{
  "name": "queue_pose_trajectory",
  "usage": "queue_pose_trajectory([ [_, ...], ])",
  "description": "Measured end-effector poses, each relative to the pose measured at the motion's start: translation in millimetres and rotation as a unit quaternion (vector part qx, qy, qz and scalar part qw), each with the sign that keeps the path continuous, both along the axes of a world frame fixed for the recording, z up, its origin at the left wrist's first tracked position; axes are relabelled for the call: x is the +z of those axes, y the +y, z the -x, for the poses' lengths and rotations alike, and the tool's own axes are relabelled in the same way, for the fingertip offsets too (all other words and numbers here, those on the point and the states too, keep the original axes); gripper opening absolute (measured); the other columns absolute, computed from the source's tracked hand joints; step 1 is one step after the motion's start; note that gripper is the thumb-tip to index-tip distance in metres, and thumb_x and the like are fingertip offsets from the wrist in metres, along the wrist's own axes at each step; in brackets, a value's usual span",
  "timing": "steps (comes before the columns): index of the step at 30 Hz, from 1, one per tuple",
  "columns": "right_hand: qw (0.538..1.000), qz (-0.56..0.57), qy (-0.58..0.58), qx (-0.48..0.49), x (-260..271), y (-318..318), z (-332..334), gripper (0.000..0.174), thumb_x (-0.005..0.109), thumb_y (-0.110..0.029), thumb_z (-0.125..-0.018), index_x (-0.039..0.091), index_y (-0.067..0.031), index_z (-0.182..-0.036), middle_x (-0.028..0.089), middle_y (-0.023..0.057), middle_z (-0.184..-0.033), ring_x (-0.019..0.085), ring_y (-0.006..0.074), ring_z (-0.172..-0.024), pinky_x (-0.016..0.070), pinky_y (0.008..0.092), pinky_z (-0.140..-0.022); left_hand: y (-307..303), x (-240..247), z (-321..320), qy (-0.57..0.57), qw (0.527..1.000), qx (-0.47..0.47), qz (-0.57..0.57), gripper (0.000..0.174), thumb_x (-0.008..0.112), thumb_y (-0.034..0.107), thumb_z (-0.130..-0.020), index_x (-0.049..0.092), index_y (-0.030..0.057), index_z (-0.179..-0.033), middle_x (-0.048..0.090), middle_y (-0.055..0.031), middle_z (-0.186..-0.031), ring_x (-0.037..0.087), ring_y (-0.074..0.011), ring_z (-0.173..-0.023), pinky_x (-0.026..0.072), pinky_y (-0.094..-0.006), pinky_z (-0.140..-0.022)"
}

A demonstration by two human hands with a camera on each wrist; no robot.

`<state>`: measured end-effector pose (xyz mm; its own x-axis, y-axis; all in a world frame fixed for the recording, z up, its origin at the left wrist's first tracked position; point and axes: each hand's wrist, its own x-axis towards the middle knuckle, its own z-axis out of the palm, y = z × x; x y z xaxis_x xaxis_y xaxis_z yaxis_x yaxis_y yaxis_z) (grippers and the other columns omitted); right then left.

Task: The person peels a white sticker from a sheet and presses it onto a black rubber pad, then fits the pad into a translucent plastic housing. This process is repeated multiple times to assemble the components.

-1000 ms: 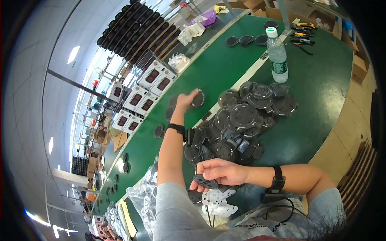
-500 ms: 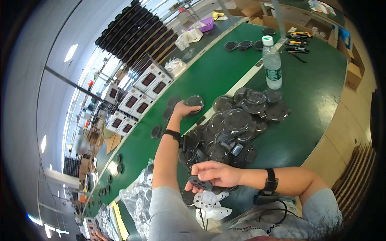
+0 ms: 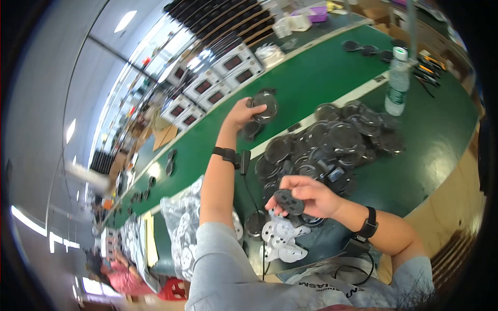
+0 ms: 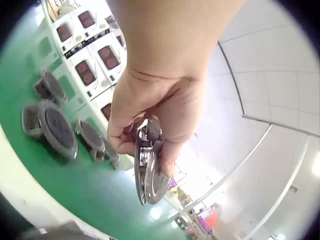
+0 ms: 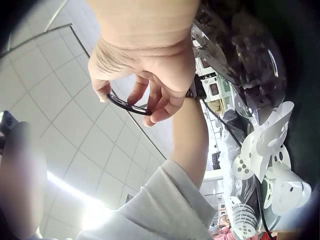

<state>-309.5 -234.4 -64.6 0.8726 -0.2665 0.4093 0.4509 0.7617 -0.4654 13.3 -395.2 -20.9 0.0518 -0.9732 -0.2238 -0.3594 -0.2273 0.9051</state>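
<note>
My left hand (image 3: 241, 113) pinches a round black speaker (image 3: 265, 107) by its edge over the green strip. From the left wrist view, the thumb lies on the glossy face of the speaker (image 4: 156, 182), with the other fingers behind it. Low in front of my body, my right hand (image 3: 317, 198) grips a small black disc (image 3: 289, 202) pierced with holes. Edge-on in the right wrist view, the disc (image 5: 131, 107) sits between thumb and fingertips. Beside that hand spreads a heap of dark round speakers (image 3: 345, 137). Near the left hand, more speakers (image 4: 57, 127) rest on the green surface.
White perforated pieces (image 3: 284, 241) lie below the right hand, next to a clear plastic bag (image 3: 181, 233). A water bottle (image 3: 398, 85) stands beyond the heap, with pliers (image 3: 429, 67) behind it. White boxes (image 3: 218, 78) line the far side. A person (image 3: 129, 277) sits at lower left.
The left hand has taken hold of a speaker and lifted it off the green strip. The right hand keeps its disc. The head view has swung, shifting the scene rightward.
</note>
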Motion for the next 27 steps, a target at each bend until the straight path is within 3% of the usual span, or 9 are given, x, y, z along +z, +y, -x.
queue_pose_trajectory([
  [2, 1.0, 0.005, 0.027, -0.011, 3.8, 0.6, 3.2, 0.022, 0.056, -0.021, -0.098, 0.052, -0.001, -0.104, 0.065, 0.026, -0.117, 0.066, 0.0255, -0.099, 0.0518, 0.0364, -0.087, 51.1, 30.0, -12.1, 0.015, 1.0, 0.013, -0.006, 0.046, 0.08, 0.025, -0.086, 0.06, 0.0013, -0.12, 0.068, -0.0074, -0.108, 0.067, -0.015, -0.088, 0.0566, -0.0331, -0.076],
  [7, 0.999, 0.026, 0.039, -0.021, 4.8, 4.8, -1.8, 0.029, 0.059, -0.028, -0.094, 0.051, -0.0004, -0.1, 0.064, 0.0299, -0.115, 0.066, 0.0251, -0.096, 0.0528, 0.0382, -0.086, 178.6, 40.5, -22.1, -0.196, 0.977, 0.032, -0.08, 0.053, 0.08, 0.036, -0.084, 0.063, -0.0021, -0.116, 0.067, -0.0046, -0.096, 0.062, -0.0102, -0.085, 0.05, -0.0262, -0.068],
  [8, 0.998, 0.034, 0.048, -0.023, 5.5, 5.5, -1.6, 0.03, 0.059, -0.029, -0.094, 0.051, -0.0006, -0.099, 0.064, 0.0302, -0.115, 0.067, 0.0252, -0.096, 0.0531, 0.0384, -0.086, 198.0, 32.6, -19.0, -0.14, 0.987, 0.021, -0.079, 0.05, 0.077, 0.038, -0.087, 0.064, -0.0017, -0.115, 0.067, -0.0032, -0.094, 0.06, -0.0092, -0.083, 0.049, -0.0255, -0.066],
  [14, 0.993, 0.07, 0.079, -0.053, 4.3, 12.0, -4.7, 0.033, 0.058, -0.032, -0.094, 0.051, -0.001, -0.1, 0.062, 0.0265, -0.12, 0.066, 0.026, -0.098, 0.0529, 0.0382, -0.09, 250.9, 1.6, -9.1, -0.152, 0.984, 0.019, -0.088, 0.051, 0.063, 0.041, -0.097, 0.062, -0.0026, -0.124, 0.066, -0.0056, -0.113, 0.058, -0.0118, -0.104, 0.0472, -0.0284, -0.09],
  [15, 0.989, 0.084, 0.1, -0.074, 5.5, 13.8, -5.8, 0.036, 0.059, -0.036, -0.093, 0.05, -0.0017, -0.1, 0.062, 0.0257, -0.12, 0.065, 0.0263, -0.098, 0.0531, 0.0374, -0.088, 263.9, 18.3, 10.8, -0.088, 0.995, 0.037, -0.013, 0.051, 0.059, 0.04, -0.1, 0.06, -0.004, -0.126, 0.066, -0.0061, -0.114, 0.057, -0.0125, -0.106, 0.0454, -0.0275, -0.093],
  [16, 0.983, 0.096, 0.119, -0.097, 6.6, 16.3, -6.7, 0.04, 0.061, -0.04, -0.092, 0.049, -0.0024, -0.101, 0.061, 0.0249, -0.12, 0.065, 0.0266, -0.099, 0.0534, 0.0365, -0.085, 268.3, 19.1, 8.8, -0.084, 0.992, 0.093, -0.02, 0.042, 0.057, 0.035, -0.101, 0.063, -0.002, -0.121, 0.065, -0.0065, -0.116, 0.059, -0.0135, -0.106, 0.0469, -0.0291, -0.093],
  [18, 0.98, 0.1, 0.132, -0.112, 6.5, 16.7, -5.9, 0.042, 0.061, -0.039, -0.093, 0.051, -0.0009, -0.107, 0.06, 0.0227, -0.122, 0.064, 0.0257, -0.102, 0.0526, 0.036, -0.088, 280.8, 26.6, 13.9, 0.061, 0.986, 0.155, -0.011, 0.03, 0.051, 0.023, -0.103, 0.059, 0.0001, -0.12, 0.065, -0.0087, -0.116, 0.061, -0.0176, -0.105, 0.0506, -0.0356, -0.09],
  [24, 0.976, 0.153, 0.092, -0.126, 7.2, 13.9, -2.1, 0.03, 0.062, -0.026, -0.094, 0.054, -0.0008, -0.109, 0.061, 0.0181, -0.124, 0.063, 0.0213, -0.107, 0.0499, 0.0363, -0.094, 332.9, 36.9, 83.5, 0.23, 0.959, 0.102, 0.13, 0.028, 0.045, 0.009, -0.101, 0.047, 0.0001, -0.127, 0.064, -0.0147, -0.118, 0.066, -0.0267, -0.103, 0.0573, -0.0436, -0.085],
  [27, 0.952, 0.206, 0.094, -0.207, 9.8, 19.8, 1.0, 0.027, 0.065, -0.014, -0.09, 0.055, -0.0003, -0.11, 0.059, 0.0169, -0.126, 0.061, 0.0179, -0.107, 0.0491, 0.0345, -0.094, 344.6, 19.9, 107.1, 0.242, 0.946, 0.151, 0.155, 0.009, 0.054, 0.005, -0.097, 0.051, 0.0023, -0.105, 0.062, -0.0078, -0.105, 0.062, -0.0163, -0.094, 0.0542, -0.0324, -0.081],
])
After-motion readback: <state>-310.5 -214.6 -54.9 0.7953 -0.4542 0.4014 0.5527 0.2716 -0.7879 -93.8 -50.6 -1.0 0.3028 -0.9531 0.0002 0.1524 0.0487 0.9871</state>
